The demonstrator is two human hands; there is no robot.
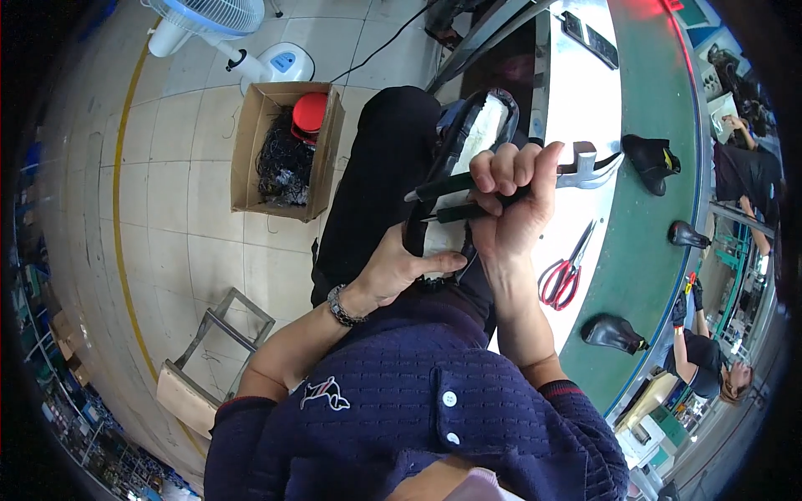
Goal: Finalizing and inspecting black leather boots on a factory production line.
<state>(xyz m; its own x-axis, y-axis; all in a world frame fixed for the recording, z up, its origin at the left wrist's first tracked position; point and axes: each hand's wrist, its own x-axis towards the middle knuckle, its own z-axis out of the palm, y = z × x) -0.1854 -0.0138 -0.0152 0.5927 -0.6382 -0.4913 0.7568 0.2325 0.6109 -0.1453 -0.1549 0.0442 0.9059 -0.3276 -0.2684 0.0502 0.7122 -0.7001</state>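
Note:
A dark shoe (493,125) lies sole-up across my lap, its pale underside showing and its dark upper folded round the edge. My left hand (405,263) is closed on its near end, thumb laid across the underside. Above the shoe, my right hand (516,196) is closed round the dark green handles of lasting pincers (455,185). The handle ends point left over the shoe. On the other side of the fist shows the silver, hammer-like head, over the white tabletop. My fingers hide the middle of the tool.
Red-handled scissors (565,280) and a phone (589,37) lie on the white tabletop (576,225). Dark shoes (614,332) stand along the green conveyor belt (601,376). An open cardboard box (242,188) sits at left, near a fan (280,67) and a stool (188,392). Other people work at far right.

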